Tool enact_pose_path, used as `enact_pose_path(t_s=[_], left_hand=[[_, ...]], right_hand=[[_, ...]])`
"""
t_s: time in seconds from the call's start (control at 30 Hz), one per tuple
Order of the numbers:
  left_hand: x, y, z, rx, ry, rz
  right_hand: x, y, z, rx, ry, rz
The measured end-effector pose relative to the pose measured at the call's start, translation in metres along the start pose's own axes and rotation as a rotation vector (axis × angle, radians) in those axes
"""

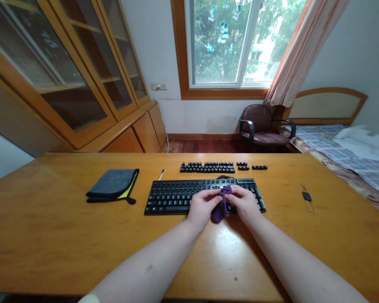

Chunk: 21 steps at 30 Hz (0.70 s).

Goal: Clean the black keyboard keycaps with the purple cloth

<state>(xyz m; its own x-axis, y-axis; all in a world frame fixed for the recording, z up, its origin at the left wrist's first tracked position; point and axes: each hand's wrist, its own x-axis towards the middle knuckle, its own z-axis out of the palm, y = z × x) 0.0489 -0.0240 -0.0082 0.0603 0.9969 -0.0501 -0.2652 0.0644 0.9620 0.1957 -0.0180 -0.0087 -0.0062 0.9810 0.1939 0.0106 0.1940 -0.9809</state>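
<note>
Over the right part of a black keyboard, both hands are close together with fingers pinched. Between the fingertips of my left hand is a small dark piece that looks like a keycap. My right hand grips a purple cloth, which is bunched against that piece and hangs down below the fingers. The keyboard's top rows show bare key positions, while its lower rows still have caps. Behind it, loose black keycaps stand in rows on the table.
On the wooden table lie a folded grey cloth at left, a small white brush behind the keyboard, and a wire keycap puller at right. Beyond the table are a cabinet, an armchair and a bed.
</note>
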Motion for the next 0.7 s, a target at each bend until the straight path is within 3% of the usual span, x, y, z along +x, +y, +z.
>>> enact_pose_path(t_s=[0.27,0.5,0.6,0.7], left_hand=[[-0.0005,-0.0006,0.0013,0.032,-0.034,0.064],[0.0005,-0.0018,0.0,0.067,0.046,0.129],[0.0003,-0.0027,-0.001,0.148,0.051,0.173],[-0.0011,-0.0043,-0.0017,0.19,0.034,0.203]], right_hand=[[-0.0007,0.0038,0.0012,-0.003,0.022,-0.019],[-0.0027,0.0007,-0.0012,-0.002,0.16,-0.055],[-0.0057,-0.0004,0.0001,-0.099,0.12,-0.114],[-0.0082,-0.0004,0.0024,-0.205,-0.007,-0.207]])
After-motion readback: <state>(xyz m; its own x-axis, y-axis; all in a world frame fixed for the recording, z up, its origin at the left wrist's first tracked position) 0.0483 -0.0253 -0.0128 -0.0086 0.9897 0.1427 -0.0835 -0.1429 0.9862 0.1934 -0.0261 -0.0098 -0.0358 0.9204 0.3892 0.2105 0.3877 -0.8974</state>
